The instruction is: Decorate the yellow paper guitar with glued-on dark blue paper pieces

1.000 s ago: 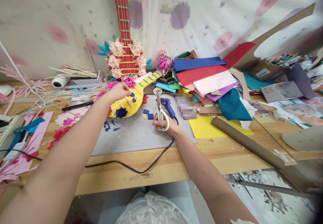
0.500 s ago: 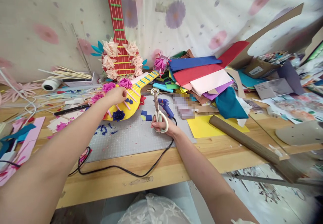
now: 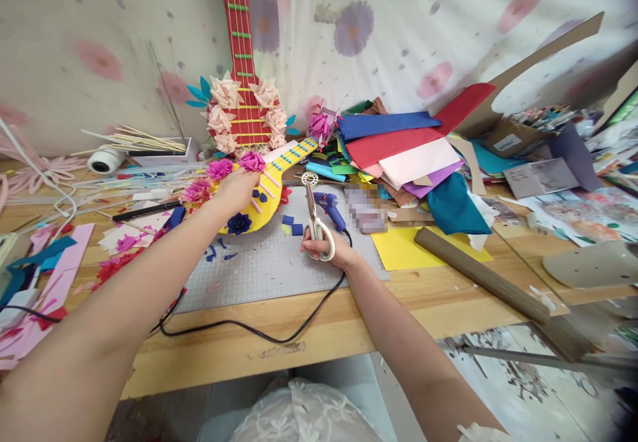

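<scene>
My left hand [image 3: 240, 191] reaches over the body of a small yellow paper guitar [image 3: 273, 211], its fingers drawn together near a magenta paper flower [image 3: 252, 161]. Whatever the fingertips pinch is hidden. In my right hand [image 3: 329, 249] is a pair of scissors [image 3: 319, 237] with cream handles, blades pointing away from me over the grey cutting mat [image 3: 259, 282]. A white round disc with holes [image 3: 310, 179] shows at the blade tips. A dark blue paper flower [image 3: 238, 223] sits on the guitar's lower edge. Small blue paper squares [image 3: 297, 230] lie left of the scissors.
A blue glue gun [image 3: 333, 213] lies just right of the scissors, its black cord [image 3: 279, 341] looping along the table's front. Behind stands a red guitar [image 3: 245, 106] with pale pink flowers. Coloured paper sheets [image 3: 399, 156] pile at right, near a brown cardboard tube [image 3: 478, 272].
My left hand has shifted slightly over the guitar body, and its fingers now point down toward the surface. The view has turned a little left. The scissors stay in my right hand.
</scene>
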Demonstrator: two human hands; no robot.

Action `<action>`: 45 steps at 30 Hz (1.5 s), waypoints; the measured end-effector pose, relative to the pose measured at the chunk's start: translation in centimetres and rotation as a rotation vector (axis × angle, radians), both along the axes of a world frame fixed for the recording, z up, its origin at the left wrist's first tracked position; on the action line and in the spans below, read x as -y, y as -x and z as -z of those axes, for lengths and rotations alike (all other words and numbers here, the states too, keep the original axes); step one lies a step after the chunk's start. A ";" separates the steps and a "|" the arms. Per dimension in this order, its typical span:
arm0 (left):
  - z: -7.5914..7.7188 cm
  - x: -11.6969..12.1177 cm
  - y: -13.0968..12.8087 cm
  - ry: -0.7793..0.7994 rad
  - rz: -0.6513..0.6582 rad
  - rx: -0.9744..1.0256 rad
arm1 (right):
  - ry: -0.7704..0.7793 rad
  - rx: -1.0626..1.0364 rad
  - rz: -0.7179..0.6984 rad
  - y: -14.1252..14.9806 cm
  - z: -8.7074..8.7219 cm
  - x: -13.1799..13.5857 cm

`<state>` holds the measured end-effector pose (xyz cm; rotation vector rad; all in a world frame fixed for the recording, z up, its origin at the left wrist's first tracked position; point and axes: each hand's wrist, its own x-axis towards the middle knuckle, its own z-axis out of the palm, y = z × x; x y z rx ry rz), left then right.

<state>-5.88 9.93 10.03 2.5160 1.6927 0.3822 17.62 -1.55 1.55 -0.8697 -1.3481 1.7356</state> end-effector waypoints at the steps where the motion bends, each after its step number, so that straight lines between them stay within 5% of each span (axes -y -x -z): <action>1: 0.0 0.1 0.3 -0.017 0.008 0.012 | 0.001 0.001 -0.002 0.0 -0.1 0.1; 8: 1.1 5.5 1.5 -0.240 -0.138 0.182 | 0.002 -0.022 0.033 0.2 -0.1 0.3; 10: 2.5 8.3 -0.1 -0.273 -0.153 0.286 | 0.021 -0.046 0.039 0.3 0.0 0.2; 15: 6.3 12.6 -6.0 -0.060 0.068 0.275 | 0.049 -0.124 0.081 0.3 0.1 0.2; 23: 8.1 9.8 -6.7 -0.076 0.205 0.072 | 0.016 -0.171 0.113 0.2 0.1 0.2; 33: 6.2 8.5 -7.3 -0.098 0.339 -0.200 | -0.004 -0.179 0.088 0.1 0.3 0.1; 41: 7.5 8.2 -6.9 -0.184 0.376 -0.150 | 0.050 -0.187 0.099 0.1 0.2 0.0; 45: 7.2 8.6 -6.8 -0.115 0.202 0.101 | 0.020 -0.173 0.116 0.2 0.2 0.2</action>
